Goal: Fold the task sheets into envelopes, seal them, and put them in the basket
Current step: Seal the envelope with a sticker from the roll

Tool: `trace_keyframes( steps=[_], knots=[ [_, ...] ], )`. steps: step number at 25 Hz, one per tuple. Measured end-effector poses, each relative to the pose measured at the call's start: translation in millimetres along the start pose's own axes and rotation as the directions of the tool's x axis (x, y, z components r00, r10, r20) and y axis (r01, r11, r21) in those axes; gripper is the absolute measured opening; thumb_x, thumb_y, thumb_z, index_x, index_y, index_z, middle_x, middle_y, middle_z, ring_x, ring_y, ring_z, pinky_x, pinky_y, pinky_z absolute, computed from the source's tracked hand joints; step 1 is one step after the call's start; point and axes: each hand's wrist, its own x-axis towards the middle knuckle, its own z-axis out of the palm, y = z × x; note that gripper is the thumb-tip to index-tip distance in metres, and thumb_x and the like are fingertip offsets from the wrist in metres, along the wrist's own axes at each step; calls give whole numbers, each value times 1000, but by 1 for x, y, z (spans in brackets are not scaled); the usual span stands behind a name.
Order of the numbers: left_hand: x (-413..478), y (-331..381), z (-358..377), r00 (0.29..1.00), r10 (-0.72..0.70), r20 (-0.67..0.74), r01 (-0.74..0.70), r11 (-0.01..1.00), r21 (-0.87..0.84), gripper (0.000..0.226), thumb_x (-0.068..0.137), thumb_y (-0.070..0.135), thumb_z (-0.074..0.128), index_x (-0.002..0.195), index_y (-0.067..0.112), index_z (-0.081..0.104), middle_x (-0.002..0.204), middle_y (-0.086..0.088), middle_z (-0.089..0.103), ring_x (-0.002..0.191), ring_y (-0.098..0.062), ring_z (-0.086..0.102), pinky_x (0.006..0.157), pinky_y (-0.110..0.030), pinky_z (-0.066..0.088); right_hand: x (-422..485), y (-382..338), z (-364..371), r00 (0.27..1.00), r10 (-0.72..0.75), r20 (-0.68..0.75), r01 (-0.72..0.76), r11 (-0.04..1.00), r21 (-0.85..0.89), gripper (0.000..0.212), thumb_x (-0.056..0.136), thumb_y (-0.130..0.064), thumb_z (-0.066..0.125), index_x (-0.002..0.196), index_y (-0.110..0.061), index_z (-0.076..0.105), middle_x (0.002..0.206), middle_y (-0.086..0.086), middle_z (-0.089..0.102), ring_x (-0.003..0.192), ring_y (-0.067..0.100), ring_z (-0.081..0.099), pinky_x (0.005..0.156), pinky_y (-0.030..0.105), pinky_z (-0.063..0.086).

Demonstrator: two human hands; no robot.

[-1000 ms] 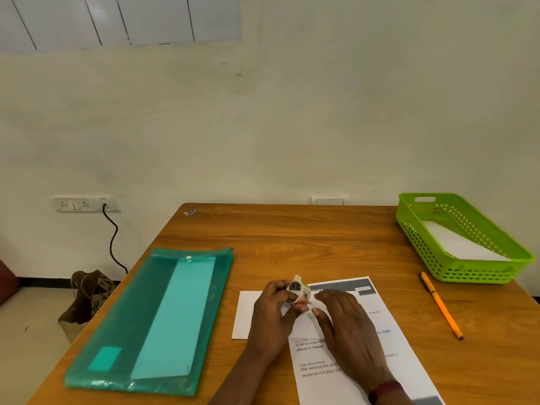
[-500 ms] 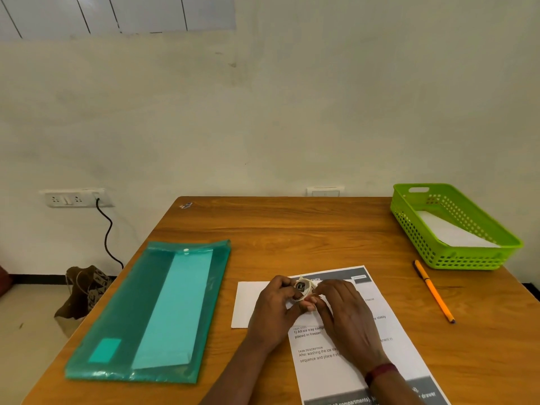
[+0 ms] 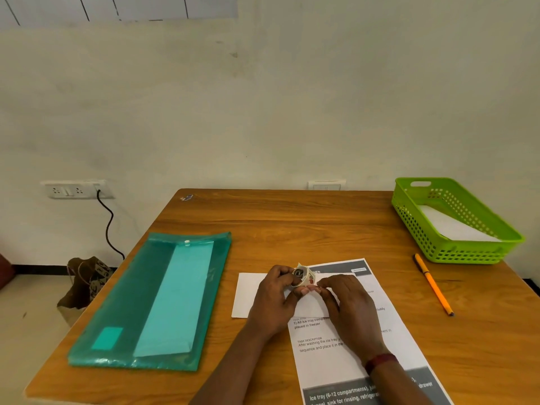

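Your left hand (image 3: 274,299) pinches a tape roll (image 3: 302,278) between thumb and fingers. Your right hand (image 3: 347,305) has its fingertips at the roll's edge, but it cannot be told whether they hold the tape end. Both hands are over a white envelope (image 3: 245,293) lying across the printed sheet (image 3: 336,363) on the table (image 3: 292,223); pen (image 3: 432,285) to the right, basket (image 3: 455,255) beyond it with white paper inside, folder (image 3: 152,296) to the left.

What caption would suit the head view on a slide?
The left hand holds a tape roll, right hand touches it, above a white envelope and task sheet; green basket at right.
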Motion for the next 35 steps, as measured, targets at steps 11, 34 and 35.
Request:
trace_keyframes(
  steps=[11,34,35],
  knots=[
    [25,1,-22,970,-164,-182,141,981,-131,23,81,18,78,103,12,73,119,5,60,105,-7,58,76,-3,44,6,12,-9,919,393,-42,-343,846,409,13,84,-12,71,91,-22,75,94,-12,72,89,5,64,71,13,51],
    [100,-56,-47,970,-216,-115,241,919,312,44,91,6,64,132,19,55,153,-10,32,135,-32,41,104,-34,43,10,17,-2,927,374,-17,-356,895,268,17,87,-8,67,97,-20,75,93,-11,68,86,9,62,74,21,50],
    [92,-48,-43,967,-195,-167,238,923,303,45,90,7,65,132,19,55,152,-11,33,135,-33,41,101,-35,45,10,17,-3,932,362,-21,-344,900,268,17,88,-8,67,96,-20,75,92,-11,67,85,8,61,74,23,50]
  ],
)
